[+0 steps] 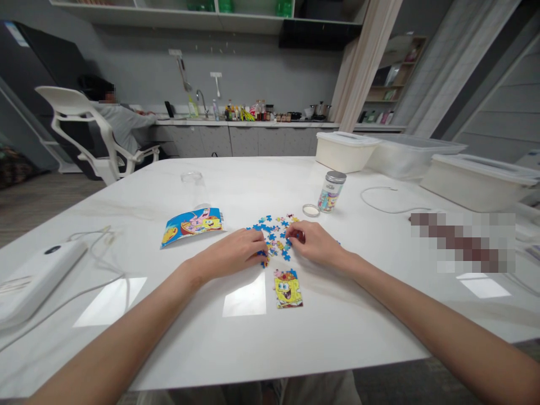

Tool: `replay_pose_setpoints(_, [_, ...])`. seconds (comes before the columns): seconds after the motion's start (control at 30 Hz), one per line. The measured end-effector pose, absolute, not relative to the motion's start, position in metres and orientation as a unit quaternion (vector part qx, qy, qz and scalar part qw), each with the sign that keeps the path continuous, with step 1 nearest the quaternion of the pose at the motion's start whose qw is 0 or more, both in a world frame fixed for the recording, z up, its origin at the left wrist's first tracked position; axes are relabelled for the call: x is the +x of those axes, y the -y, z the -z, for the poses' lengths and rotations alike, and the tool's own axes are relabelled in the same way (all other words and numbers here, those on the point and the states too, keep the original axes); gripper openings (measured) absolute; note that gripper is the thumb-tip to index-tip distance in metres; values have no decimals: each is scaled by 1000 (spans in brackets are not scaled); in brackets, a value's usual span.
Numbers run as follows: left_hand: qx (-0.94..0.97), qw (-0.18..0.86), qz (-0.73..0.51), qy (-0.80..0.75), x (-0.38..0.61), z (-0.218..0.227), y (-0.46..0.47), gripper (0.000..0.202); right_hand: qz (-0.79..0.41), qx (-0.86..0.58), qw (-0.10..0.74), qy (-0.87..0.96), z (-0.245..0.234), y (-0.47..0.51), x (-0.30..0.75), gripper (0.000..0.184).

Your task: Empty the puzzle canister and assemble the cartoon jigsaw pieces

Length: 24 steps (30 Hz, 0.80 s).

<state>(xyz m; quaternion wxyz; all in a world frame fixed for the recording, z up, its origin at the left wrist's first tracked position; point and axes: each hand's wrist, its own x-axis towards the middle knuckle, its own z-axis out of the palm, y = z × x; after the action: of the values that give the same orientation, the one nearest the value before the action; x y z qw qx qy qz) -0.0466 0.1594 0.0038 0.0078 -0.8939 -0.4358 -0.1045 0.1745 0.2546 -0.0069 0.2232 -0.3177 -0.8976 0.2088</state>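
Note:
A loose heap of small jigsaw pieces [275, 236], mostly blue with some yellow and pink, lies in the middle of the white table [236, 337]. My left hand [238, 253] rests at the heap's left side, fingertips among the pieces. My right hand [314, 243] curls over its right side, also touching pieces. Whether either hand grips one is hidden by the fingers. Just below the hands lies a small assembled jigsaw section of SpongeBob [288, 289]. Left of the heap is a printed cartoon picture sheet [192, 226]. Beyond my right hand stand a small cylindrical jar [331, 191] and a round lid [311, 210].
A clear plastic cup [192, 184] stands on the table. Lidded white storage tubs [476, 183] sit at the far right, with a white cable [379, 202] before them. A white device [40, 281] lies at left. A person [122, 124] sits in a white chair beyond the table.

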Motion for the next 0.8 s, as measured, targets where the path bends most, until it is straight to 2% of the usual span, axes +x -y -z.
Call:
replay_pose_setpoints(0.33, [-887,34,98,450,-48,-3,-160,16,-193,-290,181,920,2,-253,178,14])
replay_pose_setpoints(0.5, [-885,24,104,452,-46,-5,-159,21,-179,-271,164,931,4,-255,180,17])
replay_pose_setpoints(0.8, [-877,13,103,469,-44,-6,-159,20,-211,-281,227,908,0,-252,178,16])
